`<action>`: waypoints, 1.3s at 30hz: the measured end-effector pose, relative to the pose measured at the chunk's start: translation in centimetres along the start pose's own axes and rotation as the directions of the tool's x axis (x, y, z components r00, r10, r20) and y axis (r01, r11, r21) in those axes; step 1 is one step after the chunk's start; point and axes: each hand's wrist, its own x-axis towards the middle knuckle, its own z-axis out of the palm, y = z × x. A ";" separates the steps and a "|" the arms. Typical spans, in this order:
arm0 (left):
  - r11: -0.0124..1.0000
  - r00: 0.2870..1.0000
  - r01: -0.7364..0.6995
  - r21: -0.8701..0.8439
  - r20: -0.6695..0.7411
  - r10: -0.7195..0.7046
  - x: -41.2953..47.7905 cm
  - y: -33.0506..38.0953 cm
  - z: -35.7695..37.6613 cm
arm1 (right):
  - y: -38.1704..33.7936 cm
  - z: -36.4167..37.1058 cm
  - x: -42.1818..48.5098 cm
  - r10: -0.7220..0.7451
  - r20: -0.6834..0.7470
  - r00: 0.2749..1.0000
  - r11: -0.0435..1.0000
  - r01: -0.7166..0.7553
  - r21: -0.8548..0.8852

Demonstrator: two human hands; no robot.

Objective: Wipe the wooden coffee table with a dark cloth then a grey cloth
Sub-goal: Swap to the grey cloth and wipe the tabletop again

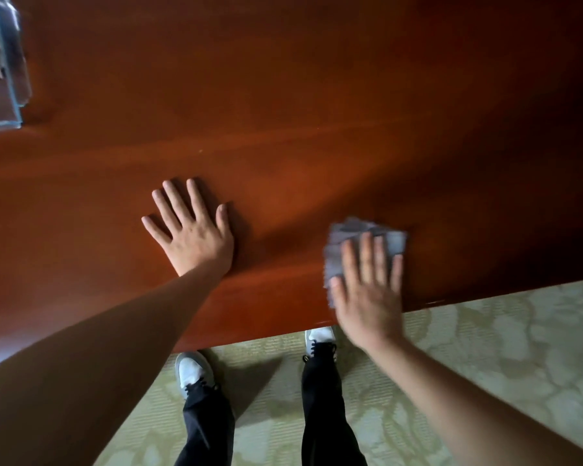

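- While the left hand (192,235) lay flat on the tabletop (283,112), fingers spread wide, its arm was stretched straight.
- Right hand (367,290), fingers extended, pressed the grey cloth (357,237) down near the tabletop's front edge, holding nothing else.

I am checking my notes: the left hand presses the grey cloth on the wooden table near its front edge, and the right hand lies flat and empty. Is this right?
The hands are swapped. In the head view the right hand presses the grey cloth on the wooden table near its front edge; the left hand lies flat and empty.
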 end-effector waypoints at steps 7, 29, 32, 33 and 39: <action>0.965 0.990 0.127 -0.230 -0.037 -0.139 1.6 0.8 -1.5 | -12.1 1.4 -2.0 -0.516 0.037 0.856 0.854 0.510 0.098; 0.996 0.995 -0.083 0.027 -0.046 0.084 6.7 9.7 -0.2 | 8.1 -3.7 10.7 0.056 -0.056 0.997 0.998 -0.054 0.040; 0.997 0.996 -0.074 0.004 -0.058 0.074 6.6 9.6 -0.2 | 2.0 -3.3 10.0 -0.152 -0.057 0.987 0.987 0.155 0.046; 0.998 0.996 -0.070 -0.003 -0.064 0.069 6.6 9.6 -0.2 | 0.2 -3.3 10.1 -0.181 -0.065 0.981 0.981 0.185 0.056; 0.997 0.995 -0.069 -0.023 -0.077 0.067 6.6 9.5 0.0 | -1.0 -3.6 13.2 -0.397 -0.103 0.912 0.916 0.400 0.012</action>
